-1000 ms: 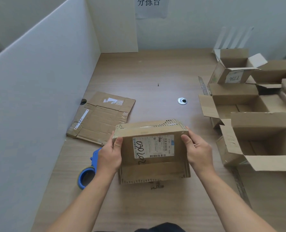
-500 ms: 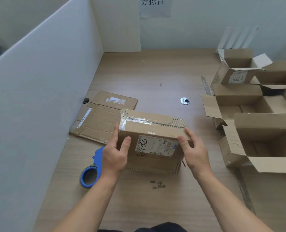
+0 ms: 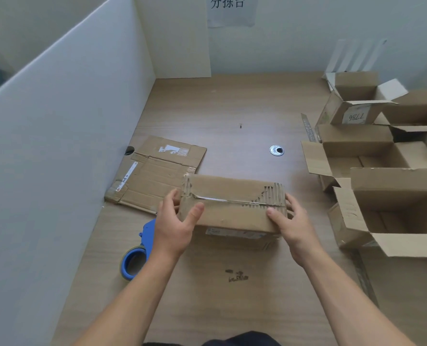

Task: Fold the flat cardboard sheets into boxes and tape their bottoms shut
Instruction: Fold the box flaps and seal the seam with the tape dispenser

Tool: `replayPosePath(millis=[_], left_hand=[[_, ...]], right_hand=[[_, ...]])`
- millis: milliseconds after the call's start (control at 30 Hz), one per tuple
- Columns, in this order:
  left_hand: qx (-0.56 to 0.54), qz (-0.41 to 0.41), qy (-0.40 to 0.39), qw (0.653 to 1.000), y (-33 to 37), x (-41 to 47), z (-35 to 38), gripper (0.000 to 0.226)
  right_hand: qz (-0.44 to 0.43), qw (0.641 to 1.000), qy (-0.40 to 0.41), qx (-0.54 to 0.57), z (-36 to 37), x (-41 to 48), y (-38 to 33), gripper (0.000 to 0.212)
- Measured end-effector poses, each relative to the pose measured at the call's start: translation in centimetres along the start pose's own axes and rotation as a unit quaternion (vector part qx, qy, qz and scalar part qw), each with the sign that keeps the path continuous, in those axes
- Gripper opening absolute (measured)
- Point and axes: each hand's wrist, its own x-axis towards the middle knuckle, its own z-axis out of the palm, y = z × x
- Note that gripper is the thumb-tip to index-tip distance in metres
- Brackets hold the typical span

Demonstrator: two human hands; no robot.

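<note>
In the centre of the frame both hands hold a folded cardboard box (image 3: 232, 211) above the wooden table (image 3: 232, 103). The left hand (image 3: 175, 228) grips the left end of the box, with the thumb on the near face and the fingers curled around the end. The right hand (image 3: 293, 228) grips the right end in the same way. The box is tilted, so that its face with the closed flaps looks up at the camera. A strip of clear tape lies along the seam of the flaps, and the outer paper is torn near the right end. A white label shows on the lower near side. I cannot tell if the box touches the table.

A flat cardboard sheet (image 3: 157, 171) lies on the table at the centre left, against a white partition (image 3: 57, 146). A blue tape dispenser (image 3: 136, 258) lies just beside the left wrist. Several open boxes (image 3: 394, 186) stand together at the right edge of the frame.
</note>
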Motion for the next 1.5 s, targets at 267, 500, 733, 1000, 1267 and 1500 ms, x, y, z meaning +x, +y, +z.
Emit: replayPosePath(millis=[267,500,733,1000,1267,1500], left_hand=[[0.102,-0.058,0.080,0.990,0.1,0.4,1.8,0.097],[0.021,-0.062,0.138,0.988,-0.3,0.8,1.8,0.049],[-0.035,-0.044,0.146,0.988,-2.1,1.1,1.6,0.008],[-0.164,-0.063,0.158,0.972,-1.8,0.4,1.3,0.019],[-0.277,-0.035,0.065,0.958,-1.4,-0.1,-1.0,0.023],[-0.187,0.015,0.007,0.982,-0.3,0.3,-1.5,0.028]], right_hand=[[-0.062,0.980,0.101,-0.157,3.1,-1.6,-1.9,0.089],[-0.125,0.975,0.132,-0.129,3.4,-1.9,-2.1,0.056],[-0.141,0.977,0.133,-0.083,2.6,-1.8,-1.1,0.030],[-0.108,0.990,0.076,0.045,1.4,-1.3,-1.1,0.018],[0.050,0.979,0.018,0.199,-0.9,-1.1,-2.0,0.032],[0.125,0.977,-0.071,0.158,-0.7,-1.0,-1.1,0.036]])
